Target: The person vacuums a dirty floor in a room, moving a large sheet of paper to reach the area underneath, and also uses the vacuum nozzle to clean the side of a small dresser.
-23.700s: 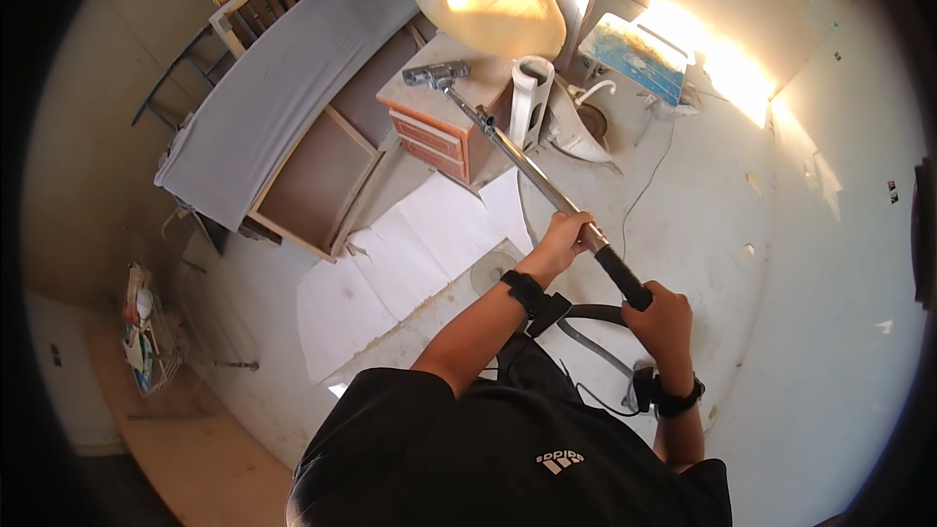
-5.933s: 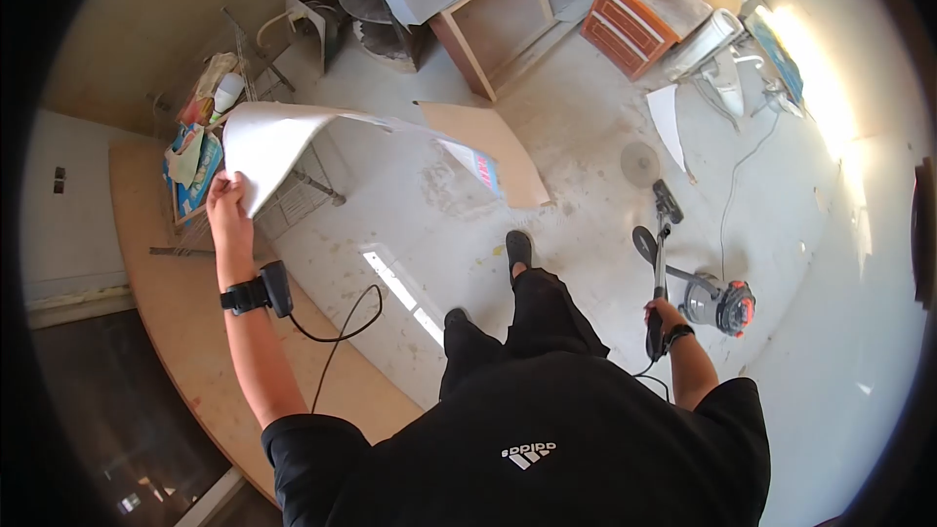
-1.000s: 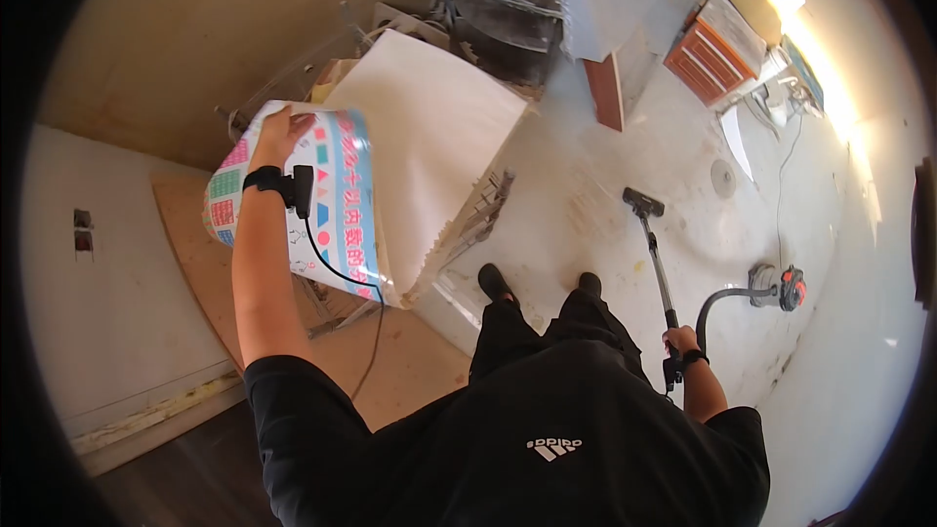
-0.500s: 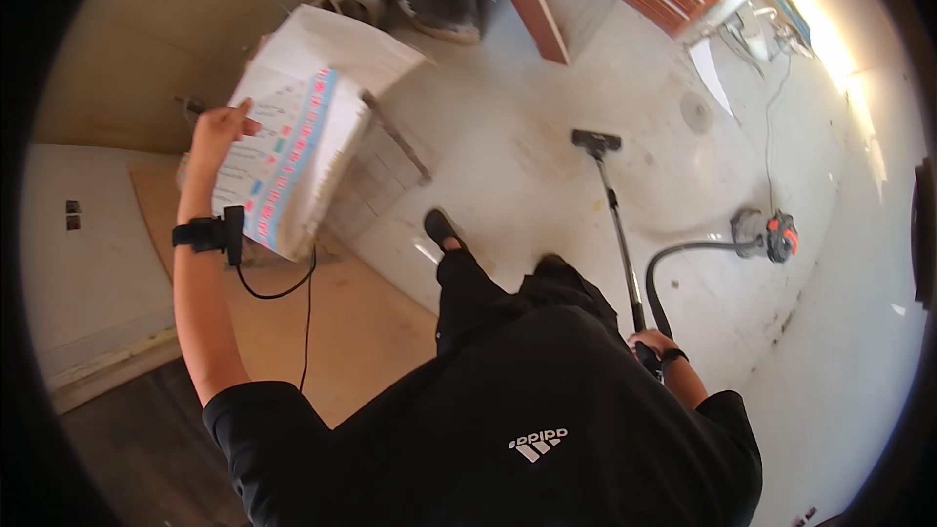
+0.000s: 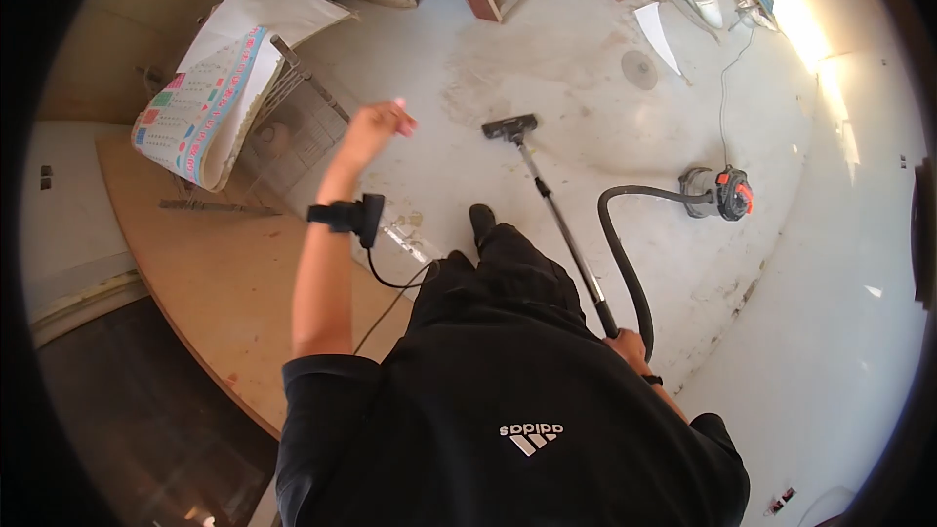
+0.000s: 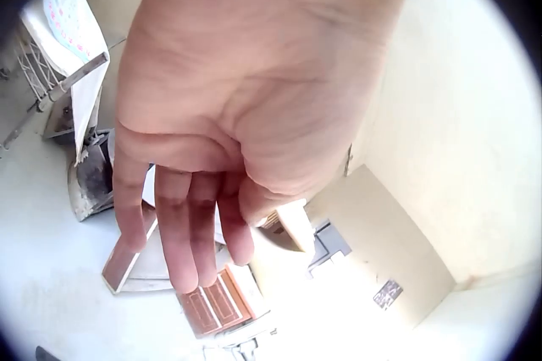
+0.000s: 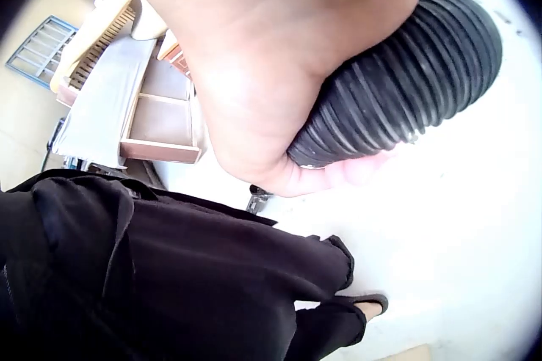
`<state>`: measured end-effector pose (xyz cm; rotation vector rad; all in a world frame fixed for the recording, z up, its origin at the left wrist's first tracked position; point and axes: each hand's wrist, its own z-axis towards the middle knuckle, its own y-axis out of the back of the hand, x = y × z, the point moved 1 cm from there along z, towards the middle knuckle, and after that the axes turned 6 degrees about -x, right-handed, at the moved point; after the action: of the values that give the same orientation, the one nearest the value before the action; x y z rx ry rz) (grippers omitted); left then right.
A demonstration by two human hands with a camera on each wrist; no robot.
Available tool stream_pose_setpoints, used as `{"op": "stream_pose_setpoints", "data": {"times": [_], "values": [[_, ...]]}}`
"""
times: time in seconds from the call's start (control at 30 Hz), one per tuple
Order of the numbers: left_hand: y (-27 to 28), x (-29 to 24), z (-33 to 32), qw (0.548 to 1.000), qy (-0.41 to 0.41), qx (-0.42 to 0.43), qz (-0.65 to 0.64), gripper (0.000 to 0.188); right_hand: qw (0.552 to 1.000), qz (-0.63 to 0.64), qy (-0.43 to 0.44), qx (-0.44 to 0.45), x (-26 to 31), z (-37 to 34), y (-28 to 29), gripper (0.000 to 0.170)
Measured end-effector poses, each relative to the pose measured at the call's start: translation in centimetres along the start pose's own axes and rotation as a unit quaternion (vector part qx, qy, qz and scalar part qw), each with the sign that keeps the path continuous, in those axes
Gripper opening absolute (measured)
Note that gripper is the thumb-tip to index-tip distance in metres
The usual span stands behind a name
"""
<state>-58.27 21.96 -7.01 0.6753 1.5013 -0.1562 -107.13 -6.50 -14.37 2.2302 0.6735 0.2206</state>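
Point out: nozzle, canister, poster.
Nozzle (image 5: 509,127): head view, middle of its dark bar.
Canister (image 5: 725,195): head view, its dark end with orange parts.
Poster (image 5: 195,102): head view, its printed side.

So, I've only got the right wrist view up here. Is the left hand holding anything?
Observer: No. In the left wrist view, the left hand has nothing in it, its fingers loosely bent.
Operator: Ok, and what's over on the left side?
Observer: The head view shows a printed sheet resting on a wire rack.
Operator: Got it. And off to the right?
Observer: In the head view, a vacuum canister with orange parts stands there, joined to the black hose.
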Motion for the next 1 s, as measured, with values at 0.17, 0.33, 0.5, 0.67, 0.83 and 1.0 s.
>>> {"op": "stream_pose_setpoints", "data": {"times": [0.17, 0.33, 0.5, 0.67, 0.83, 1.0], "values": [[-4.3, 2.9, -9.1, 0.999, 0.011, -0.030, 0.037, 0.026, 1.000, -0.023, 0.009, 0.011, -1.8, -0.8, -1.1, 0.040], [-7.0, 6.4, -18.0, 0.988, 0.102, -0.047, 0.106, 0.036, 0.996, -0.015, 0.060, 0.056, -2.6, 5.2, 0.6, 0.033], [-7.5, 6.1, -22.9, 0.987, 0.115, -0.084, 0.077, 0.037, 0.973, 0.066, 0.205, 0.085, 4.5, 12.4, 1.5, 0.031], [-6.8, 5.3, -23.2, 0.985, 0.085, -0.063, 0.138, 0.032, 0.949, 0.145, 0.257, 0.115, 14.8, 16.6, 2.3, 0.031], [-11.0, 5.4, -20.8, 0.973, 0.104, -0.010, 0.205, 0.028, 0.948, 0.068, 0.309, 0.022, 18.9, 20.5, 3.5, 0.041], [-20.5, 7.8, -14.8, 0.965, 0.057, 0.048, 0.253, 0.027, 0.916, -0.023, 0.343, -0.205, 16.3, 23.5, 3.9, 0.047]]}}
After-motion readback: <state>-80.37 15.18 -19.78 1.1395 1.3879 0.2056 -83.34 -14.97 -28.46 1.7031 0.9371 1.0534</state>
